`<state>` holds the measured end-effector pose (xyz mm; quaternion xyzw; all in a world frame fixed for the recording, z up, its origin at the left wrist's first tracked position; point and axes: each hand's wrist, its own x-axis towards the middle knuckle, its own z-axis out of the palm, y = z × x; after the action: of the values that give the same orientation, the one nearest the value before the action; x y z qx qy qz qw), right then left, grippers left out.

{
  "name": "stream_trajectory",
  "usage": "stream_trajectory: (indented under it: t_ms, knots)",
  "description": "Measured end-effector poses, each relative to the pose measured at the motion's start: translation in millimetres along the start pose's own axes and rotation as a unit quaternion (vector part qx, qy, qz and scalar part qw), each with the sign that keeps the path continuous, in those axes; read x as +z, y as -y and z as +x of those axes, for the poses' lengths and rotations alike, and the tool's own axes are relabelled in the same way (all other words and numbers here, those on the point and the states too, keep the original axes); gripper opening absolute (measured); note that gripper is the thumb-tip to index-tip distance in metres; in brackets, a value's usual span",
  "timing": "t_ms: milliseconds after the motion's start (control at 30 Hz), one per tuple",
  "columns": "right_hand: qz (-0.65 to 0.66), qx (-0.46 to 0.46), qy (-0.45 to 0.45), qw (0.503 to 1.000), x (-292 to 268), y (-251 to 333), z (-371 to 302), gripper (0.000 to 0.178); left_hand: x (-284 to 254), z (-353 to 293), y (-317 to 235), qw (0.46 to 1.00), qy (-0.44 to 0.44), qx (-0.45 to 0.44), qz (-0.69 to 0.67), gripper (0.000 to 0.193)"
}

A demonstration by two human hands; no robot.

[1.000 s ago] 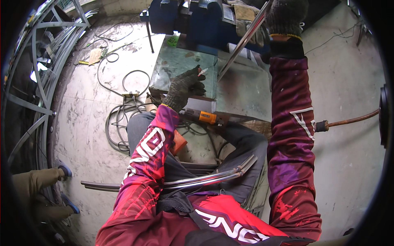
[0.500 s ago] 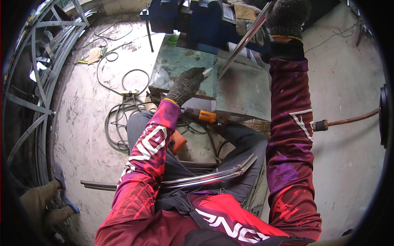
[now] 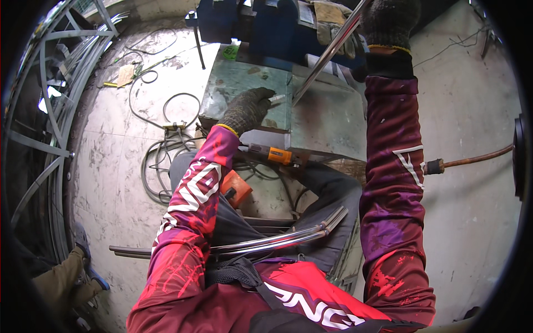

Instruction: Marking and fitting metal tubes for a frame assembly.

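Note:
My left hand (image 3: 248,110), in a dark knitted glove, is closed around a short white marker-like stick (image 3: 276,98). It is over the left of two greenish-grey metal plates (image 3: 236,77). High on the right, my gloved right hand (image 3: 391,23) is closed on the upper end of a slanting bundle of shiny metal tubes (image 3: 331,54). The tubes' lower end comes down near the seam with the right plate (image 3: 327,119), close to the stick's tip. The fingers of my right hand are mostly hidden. An orange and black power tool (image 3: 276,155) lies just below the plates.
More shiny rods (image 3: 277,242) lie across my lap. An orange object (image 3: 237,188) is between my legs. Cables (image 3: 152,166) coil on the floor at left, near a metal frame (image 3: 53,144). Blue machinery (image 3: 272,30) stands behind the plates. Another person's legs (image 3: 69,275) show lower left.
My left hand has shifted slightly left with the white stick, whose tip now points flatter to the right. My right hand and the tubes have stayed almost in place.

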<state>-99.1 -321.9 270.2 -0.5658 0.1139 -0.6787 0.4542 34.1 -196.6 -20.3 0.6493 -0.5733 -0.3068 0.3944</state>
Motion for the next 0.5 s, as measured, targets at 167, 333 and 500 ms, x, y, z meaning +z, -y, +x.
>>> stream_trajectory:
  t_ms: [167,333,500]
  knots:
    - [0.009,0.02,-0.006,1.0,1.5,5.3,-3.7,0.023,0.3,2.5,-0.7,1.0,0.017,-0.007,-0.013,0.044]
    - [0.027,0.019,0.008,0.999,4.5,5.0,-5.7,0.02,1.8,4.8,5.3,1.0,0.01,-0.009,-0.017,0.043]
    - [0.015,0.019,0.002,1.0,3.6,5.0,-6.4,0.019,-5.1,0.9,-17.8,0.99,0.038,-0.119,-0.068,0.038]
